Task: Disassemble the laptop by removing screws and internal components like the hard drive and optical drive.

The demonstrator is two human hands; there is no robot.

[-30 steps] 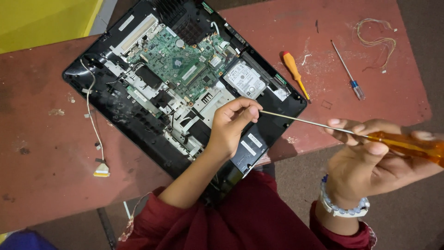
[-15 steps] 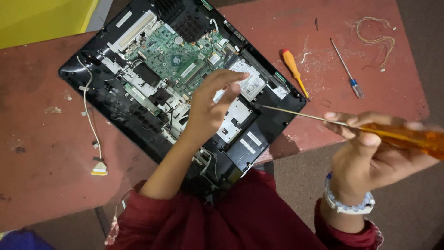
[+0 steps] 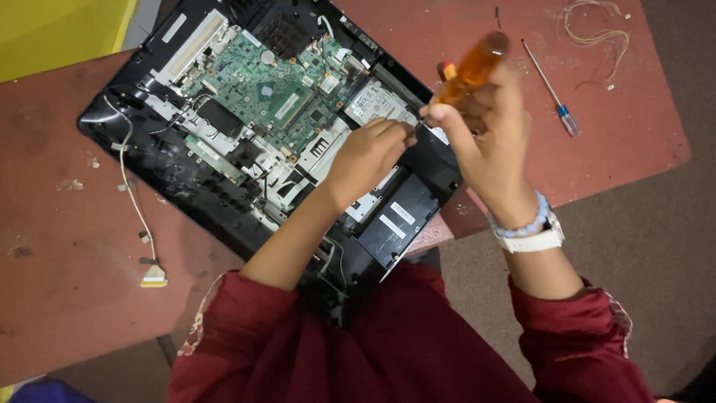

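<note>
Reddish-brown and scuffed, the table (image 3: 67, 298) carries an opened laptop chassis (image 3: 171, 186) lying aslant across its middle, its near corner hanging over the table's front edge above the person's dark red sleeves. Inside the chassis a green circuit board (image 3: 276, 97) sits toward the far side, with a silver hard drive (image 3: 377, 104) just beside it on the right.

The left hand (image 3: 365, 157) rests on the chassis beside the hard drive, fingers curled in and the tips pressed together at a spot by the drive's near edge; whether they pinch something small I cannot tell. The right hand (image 3: 485, 142) is wrapped in a closed grip around an amber-handled screwdriver (image 3: 470, 67), held tilted, handle pointing to the table's far edge, shaft running down to the left hand's fingertips. A beaded bracelet and a white strap ring the right wrist.

Near the table's far right corner lie a thin blue-tipped screwdriver (image 3: 552, 89) and a loose curl of wire (image 3: 597, 30). A white cable (image 3: 134, 201) trails from the chassis toward the front left, ending in a flat connector (image 3: 154, 276).
</note>
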